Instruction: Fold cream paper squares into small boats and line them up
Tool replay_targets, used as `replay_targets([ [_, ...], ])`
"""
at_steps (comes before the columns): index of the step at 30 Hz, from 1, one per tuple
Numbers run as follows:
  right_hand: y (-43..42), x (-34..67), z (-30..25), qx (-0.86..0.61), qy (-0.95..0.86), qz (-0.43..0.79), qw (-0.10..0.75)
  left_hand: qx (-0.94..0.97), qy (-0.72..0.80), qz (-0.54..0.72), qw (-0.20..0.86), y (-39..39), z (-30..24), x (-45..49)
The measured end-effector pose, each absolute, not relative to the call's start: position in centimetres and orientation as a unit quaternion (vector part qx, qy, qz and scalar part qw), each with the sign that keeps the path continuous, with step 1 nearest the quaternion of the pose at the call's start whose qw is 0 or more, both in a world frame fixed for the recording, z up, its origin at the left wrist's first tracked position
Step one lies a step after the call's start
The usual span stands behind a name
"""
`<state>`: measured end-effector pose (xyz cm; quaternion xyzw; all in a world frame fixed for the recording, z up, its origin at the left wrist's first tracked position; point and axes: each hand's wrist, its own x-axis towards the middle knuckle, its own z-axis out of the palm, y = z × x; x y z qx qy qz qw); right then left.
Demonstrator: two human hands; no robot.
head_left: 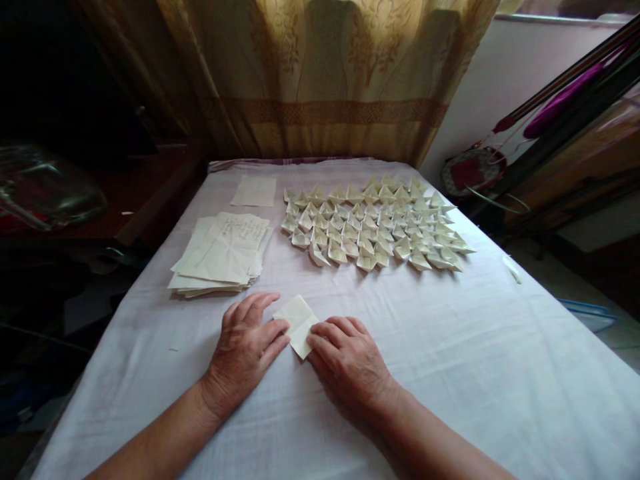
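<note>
A small folded square of cream paper (pixel 299 321) lies on the white cloth, turned so that its corners point up and down, with crease lines across it. My left hand (pixel 246 339) has its thumb side at the paper's left corner, while the upper fingers reach past it, curved. On the opposite side, my right hand (pixel 349 360) grips the right corner with its fingers bent close together. Its thumb is mostly hidden beneath the fingers. Left of the paper and farther back is a stack of creased sheets (pixel 220 257), the top one bearing handwriting.
Rows of folded paper boats (pixel 370 227) cover the table's back right. A single flat sheet (pixel 254 191) lies behind the stack. The cloth-covered table (pixel 450 373) ends before a gold curtain (pixel 320 67). A dark red cabinet (pixel 145 207) stands to the left.
</note>
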<state>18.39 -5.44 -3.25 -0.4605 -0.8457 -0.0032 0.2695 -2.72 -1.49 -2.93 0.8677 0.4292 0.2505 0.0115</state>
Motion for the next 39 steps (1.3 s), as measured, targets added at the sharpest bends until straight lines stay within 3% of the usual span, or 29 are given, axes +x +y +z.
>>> replay_targets([
  [8,-5.6,19.4,-3.2,-0.451,-0.857,0.004,0.249,0.927,0.279,0.247,0.046,-1.7,-3.4,-3.8],
  [17,-6.2,18.9,-2.5,-0.480,-0.843,0.045,0.239,0.920,0.300,0.249,0.040,-2.9,-3.8,-3.9],
  [26,-4.8,18.8,-2.6,-0.555,-0.774,0.170,0.252,0.925,0.284,0.246,0.052,-2.7,-2.8,-4.1],
  [39,-5.0,17.6,-3.6,-0.606,-0.731,0.111,0.293,0.925,0.287,0.238,0.077,-2.4,-2.8,-4.1],
])
